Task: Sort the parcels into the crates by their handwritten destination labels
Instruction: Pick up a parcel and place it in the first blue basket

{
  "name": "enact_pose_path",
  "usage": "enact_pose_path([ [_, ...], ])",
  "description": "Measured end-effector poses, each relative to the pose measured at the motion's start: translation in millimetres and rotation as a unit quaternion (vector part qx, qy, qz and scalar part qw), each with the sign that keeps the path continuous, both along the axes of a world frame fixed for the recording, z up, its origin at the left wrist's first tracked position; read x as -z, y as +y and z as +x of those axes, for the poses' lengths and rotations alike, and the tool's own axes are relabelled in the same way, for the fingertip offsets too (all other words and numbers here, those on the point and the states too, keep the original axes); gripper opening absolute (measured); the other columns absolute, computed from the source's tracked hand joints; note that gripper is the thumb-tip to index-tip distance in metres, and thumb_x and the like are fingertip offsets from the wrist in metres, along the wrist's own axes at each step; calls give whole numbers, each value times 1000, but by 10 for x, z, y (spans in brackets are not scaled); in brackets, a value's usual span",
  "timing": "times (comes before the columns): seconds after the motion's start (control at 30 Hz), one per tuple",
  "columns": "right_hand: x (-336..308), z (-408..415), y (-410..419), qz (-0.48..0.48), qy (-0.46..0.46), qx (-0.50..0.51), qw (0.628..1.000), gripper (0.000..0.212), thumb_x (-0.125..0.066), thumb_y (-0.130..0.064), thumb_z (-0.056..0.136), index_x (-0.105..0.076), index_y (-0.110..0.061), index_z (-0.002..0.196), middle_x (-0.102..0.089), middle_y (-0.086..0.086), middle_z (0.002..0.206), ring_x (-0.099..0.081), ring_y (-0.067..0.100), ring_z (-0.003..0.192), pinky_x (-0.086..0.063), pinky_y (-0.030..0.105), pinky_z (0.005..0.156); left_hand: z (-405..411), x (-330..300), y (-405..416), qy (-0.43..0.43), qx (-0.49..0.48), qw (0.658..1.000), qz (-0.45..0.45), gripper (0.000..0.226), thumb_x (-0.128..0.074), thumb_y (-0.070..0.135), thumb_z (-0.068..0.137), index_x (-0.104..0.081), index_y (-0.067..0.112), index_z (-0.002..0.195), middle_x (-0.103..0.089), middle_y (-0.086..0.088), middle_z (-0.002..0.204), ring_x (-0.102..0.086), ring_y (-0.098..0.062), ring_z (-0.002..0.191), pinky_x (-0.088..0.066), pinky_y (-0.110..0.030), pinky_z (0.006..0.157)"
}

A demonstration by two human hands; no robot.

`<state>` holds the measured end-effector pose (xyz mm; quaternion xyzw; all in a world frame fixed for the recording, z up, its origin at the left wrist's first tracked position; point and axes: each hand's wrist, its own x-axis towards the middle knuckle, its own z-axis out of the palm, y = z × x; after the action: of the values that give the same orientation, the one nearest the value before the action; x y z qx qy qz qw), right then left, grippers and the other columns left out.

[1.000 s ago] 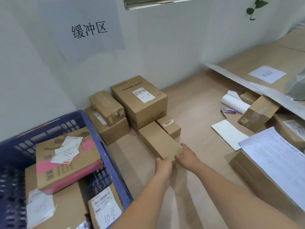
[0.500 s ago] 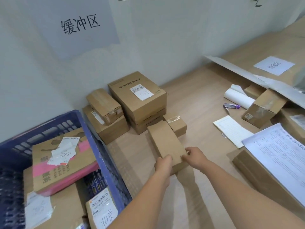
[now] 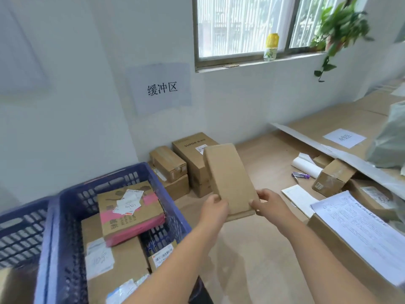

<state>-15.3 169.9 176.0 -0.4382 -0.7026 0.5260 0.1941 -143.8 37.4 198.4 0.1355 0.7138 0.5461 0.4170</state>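
In the head view we hold a plain brown parcel (image 3: 230, 178) up in the air with both hands, above the wooden worktop (image 3: 258, 249). Our left hand (image 3: 215, 208) grips its lower left edge and our right hand (image 3: 270, 204) pinches its lower right edge. The face toward us shows no label and no writing.

Behind the parcel, against the wall, stands a larger box (image 3: 192, 154) printed with "SUPOR"; its white label is too small to read. Two smaller boxes (image 3: 168, 170) are stacked just beside it on the left.

On the wall a paper sign (image 3: 161, 89) reads "缓冲区". Another white sheet (image 3: 344, 137) with handwriting lies at the far right of the worktop, but we cannot read it.

At the left edge a blue crate (image 3: 59, 242) holds several parcels; the top one is a box with a pink band (image 3: 131, 213) and white slips. The handwriting on their labels is blurred.

A printed paper (image 3: 361, 233) lies on a carton at the right edge. Between crate and carton the worktop surface is bare wood.
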Motion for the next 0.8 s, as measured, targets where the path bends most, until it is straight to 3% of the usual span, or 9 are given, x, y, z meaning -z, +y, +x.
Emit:
enact_pose_path([
  [0.07, -244, -43, -461, 17, 26, -17, 999, 21, -69, -11, 89, -67, -21, 108, -71, -7, 107, -68, 13, 92, -57, 36, 84, -128, -153, -484, 1, -13, 999, 42, 38, -56, 25, 94, -53, 26, 132, -70, -2, 117, -66, -23, 107, -53, -36, 91],
  [0.1, -344, -83, -709, 26, 36, -30, 999, 24, -70, -11, 89, -67, -22, 110, -72, -6, 107, -68, 13, 94, -56, 35, 84, -206, -180, -753, 1, -21, 998, 57, 48, -59, 26, 90, -50, 31, 137, -72, -1, 114, -68, -26, 105, -53, -41, 94],
  [0.17, -520, -187, -1244, 46, 47, -64, 996, 30, -73, -16, 86, -67, -24, 115, -71, -4, 111, -68, 15, 103, -56, 35, 86, -355, -246, -1370, 13, -37, 996, 76, 60, -60, 24, 79, -51, 37, 137, -74, -1, 97, -70, -24, 87, -56, -42, 90],
  [0.27, -702, -365, -2103, 65, 48, -118, 990, 29, -74, -20, 87, -64, -31, 112, -69, -10, 112, -65, 10, 105, -56, 36, 89, -452, -443, -2414, 45, -76, 993, 77, 55, -52, 14, 91, -47, 50, 133, -74, -4, 106, -71, -24, 96, -56, -46, 95],
  [0.43, -921, -581, -3392, 103, 49, -199, 973, 37, -72, -19, 89, -56, -31, 120, -67, -10, 111, -62, -6, 84, -46, 10, 63, -488, -732, -3836, 74, -138, 983, 94, 45, -38, 8, 103, -49, 36, 138, -68, 0, 112, -71, -19, 92, -60, -37, 82],
  [0.53, -1016, -673, -3920, 94, 61, -255, 961, 61, -71, -14, 90, -45, -37, 140, -64, -13, 124, -65, 0, 95, -52, 15, 72, -450, -865, -4456, 89, -172, 975, 108, 50, -34, 5, 102, -55, 34, 137, -67, 7, 118, -71, -17, 101, -60, -30, 69],
  [0.63, -1121, -738, -4280, 108, 56, -297, 947, 70, -70, -18, 91, -35, -43, 147, -53, -20, 132, -60, -4, 104, -46, 8, 75, -367, -992, -4896, 88, -202, 968, 123, 47, -33, 5, 103, -59, 35, 129, -66, 8, 122, -73, -14, 98, -58, -25, 63],
  [0.73, -1127, -821, -4466, 103, 66, -316, 941, 64, -65, -29, 95, -35, -43, 151, -45, -20, 142, -48, 7, 128, -44, 28, 101, -280, -1064, -5181, 103, -218, 962, 128, 46, -35, 4, 102, -62, 35, 123, -67, 12, 120, -73, -5, 92, -61, -27, 66],
  [0.8, -1088, -878, -4539, 53, 77, -322, 942, 55, -56, -33, 100, -37, -46, 149, -49, -17, 144, -53, 12, 127, -48, 39, 105, -251, -1076, -5302, 113, -227, 959, 129, 46, -36, 6, 101, -62, 36, 122, -66, 10, 122, -72, -9, 98, -63, -34, 77],
])
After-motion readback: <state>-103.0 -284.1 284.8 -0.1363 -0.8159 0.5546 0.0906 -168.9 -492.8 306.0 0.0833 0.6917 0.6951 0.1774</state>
